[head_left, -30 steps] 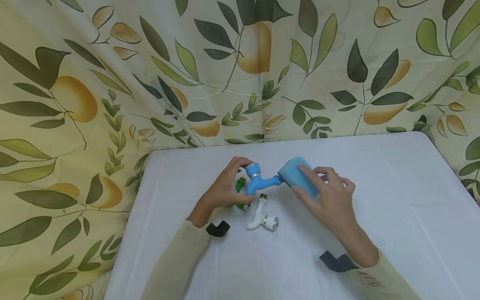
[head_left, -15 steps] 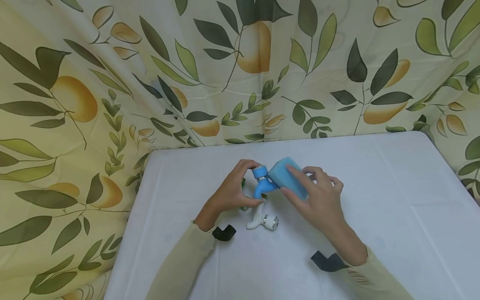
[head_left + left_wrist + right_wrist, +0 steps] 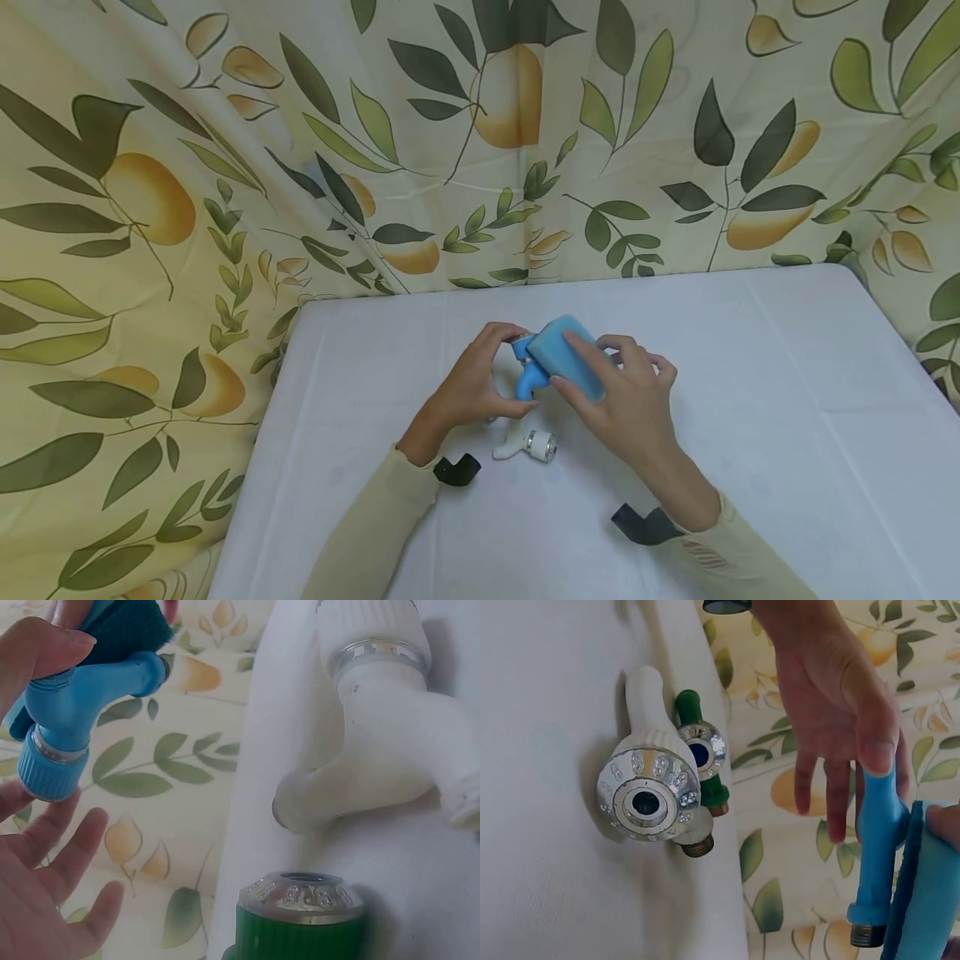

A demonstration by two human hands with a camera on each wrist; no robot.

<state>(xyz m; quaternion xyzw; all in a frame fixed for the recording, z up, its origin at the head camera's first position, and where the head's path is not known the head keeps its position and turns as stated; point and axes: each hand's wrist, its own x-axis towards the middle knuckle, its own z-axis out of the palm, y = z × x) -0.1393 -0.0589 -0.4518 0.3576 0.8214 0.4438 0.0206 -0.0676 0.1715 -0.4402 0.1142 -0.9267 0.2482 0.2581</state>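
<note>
Far L and all along the back: floral cloth [image 3: 161, 200], printed w/ leaves and orange fruit. Next a pale sleeve [image 3: 371, 533], w/ a dark curved piece [image 3: 457, 471] at the cuff, then the L hand [image 3: 467, 379], pinching the blue tap [image 3: 531, 381] btwn thumb (at the spout) and a finger at the knob; other fingers spread, per L wrist view. Blue tap is held up over the table [image 3: 787, 400], approx. mid-table. Below it lie a green tap [image 3: 688, 707] (mostly hidden by the hand in head view) and, just beside, a white tap [image 3: 525, 444], knob to the R. Then a light-blue sponge [image 3: 564, 354], tilted, its darker face against the blue tap's body, covering the far end in head view. Last, the R hand [image 3: 630, 400], thumb & fingers gripping the sponge.
</note>
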